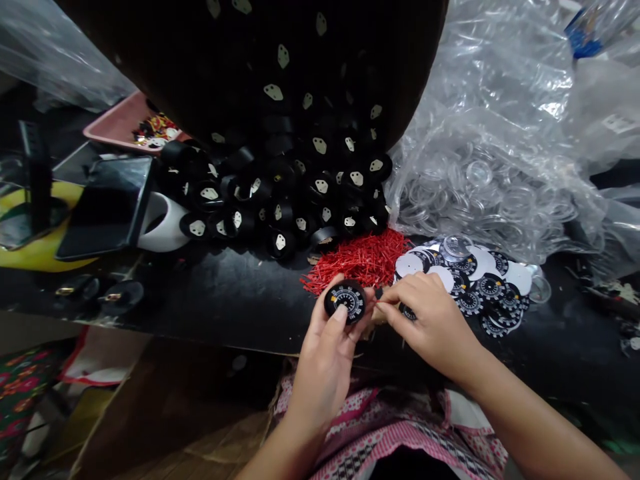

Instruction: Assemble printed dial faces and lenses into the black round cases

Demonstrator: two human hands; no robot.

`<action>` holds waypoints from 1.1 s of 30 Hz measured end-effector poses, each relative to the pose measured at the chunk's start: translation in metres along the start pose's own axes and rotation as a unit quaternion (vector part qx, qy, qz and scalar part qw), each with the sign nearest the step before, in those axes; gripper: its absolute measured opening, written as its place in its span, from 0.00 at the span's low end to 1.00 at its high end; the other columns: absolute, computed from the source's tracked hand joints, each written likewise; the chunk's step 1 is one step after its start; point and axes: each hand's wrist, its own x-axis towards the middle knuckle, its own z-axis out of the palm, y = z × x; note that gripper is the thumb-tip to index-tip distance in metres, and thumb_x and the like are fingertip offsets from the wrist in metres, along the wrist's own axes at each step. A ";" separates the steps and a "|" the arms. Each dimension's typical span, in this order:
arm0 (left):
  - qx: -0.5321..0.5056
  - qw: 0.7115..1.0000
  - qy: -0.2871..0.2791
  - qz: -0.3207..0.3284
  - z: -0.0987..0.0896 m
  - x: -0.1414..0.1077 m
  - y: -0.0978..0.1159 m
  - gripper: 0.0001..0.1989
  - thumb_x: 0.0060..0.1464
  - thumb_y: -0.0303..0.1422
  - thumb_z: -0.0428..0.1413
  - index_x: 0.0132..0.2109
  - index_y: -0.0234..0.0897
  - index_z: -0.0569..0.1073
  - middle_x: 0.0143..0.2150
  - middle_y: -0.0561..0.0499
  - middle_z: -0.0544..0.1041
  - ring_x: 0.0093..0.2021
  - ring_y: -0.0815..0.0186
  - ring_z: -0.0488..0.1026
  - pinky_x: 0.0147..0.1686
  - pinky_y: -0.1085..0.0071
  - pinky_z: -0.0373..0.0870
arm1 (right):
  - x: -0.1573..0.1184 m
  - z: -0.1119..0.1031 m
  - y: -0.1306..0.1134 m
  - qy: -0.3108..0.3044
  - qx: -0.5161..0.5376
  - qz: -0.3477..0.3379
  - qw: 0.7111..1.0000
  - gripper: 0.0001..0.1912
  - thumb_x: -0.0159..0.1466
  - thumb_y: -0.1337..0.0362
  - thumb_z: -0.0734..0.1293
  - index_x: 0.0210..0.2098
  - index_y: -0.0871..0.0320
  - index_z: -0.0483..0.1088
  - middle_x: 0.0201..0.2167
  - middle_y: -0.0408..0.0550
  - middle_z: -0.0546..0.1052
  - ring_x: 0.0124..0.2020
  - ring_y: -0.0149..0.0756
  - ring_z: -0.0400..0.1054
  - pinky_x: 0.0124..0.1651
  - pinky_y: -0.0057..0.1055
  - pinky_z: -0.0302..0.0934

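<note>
My left hand [327, 347] grips a round black gauge [349, 301], its printed dial facing up and the thumb resting on the dial face. Close beside its right edge, the thumb and fingers of my right hand [425, 313] are pinched on a thin red needle [379, 303]. A small dark piece [379, 293] shows at those fingertips; whether it is held too I cannot tell. Just beyond both hands lies a heap of red needles [360, 263]. Printed dial discs [490, 287], some with their white backs up, are piled right of my right hand.
Black round housings [280, 213] spill from a large dark container [260, 60] at the back. Clear plastic rings [475, 193] lie in a plastic bag on the right. To the left are a phone [107, 207] on a stand, a pink tray [113, 123] and two black round parts [120, 297].
</note>
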 end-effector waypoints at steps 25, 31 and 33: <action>0.252 0.964 -0.029 0.076 0.000 -0.006 0.000 0.11 0.57 0.34 0.61 0.47 0.43 0.74 0.41 0.53 0.80 0.44 0.64 0.77 0.46 0.69 0.73 | -0.003 -0.013 -0.015 -0.020 0.171 0.077 0.982 0.09 0.67 0.67 0.65 0.29 0.56 0.70 0.28 0.42 0.73 0.30 0.32 0.67 0.35 0.31 0.59; 0.223 0.972 -0.030 0.060 0.005 -0.010 0.005 0.11 0.57 0.34 0.61 0.47 0.42 0.75 0.43 0.51 0.81 0.45 0.62 0.78 0.48 0.67 0.73 | -0.005 -0.014 -0.018 -0.008 0.162 0.053 0.985 0.10 0.67 0.66 0.65 0.29 0.56 0.70 0.28 0.42 0.72 0.33 0.34 0.67 0.40 0.33 0.59; 0.232 0.970 -0.032 0.064 0.004 -0.009 0.005 0.10 0.57 0.34 0.61 0.47 0.42 0.75 0.42 0.52 0.82 0.45 0.62 0.78 0.47 0.68 0.73 | -0.005 -0.013 -0.018 -0.005 0.159 0.064 0.985 0.09 0.68 0.67 0.65 0.29 0.56 0.69 0.28 0.42 0.72 0.33 0.34 0.67 0.39 0.33 0.59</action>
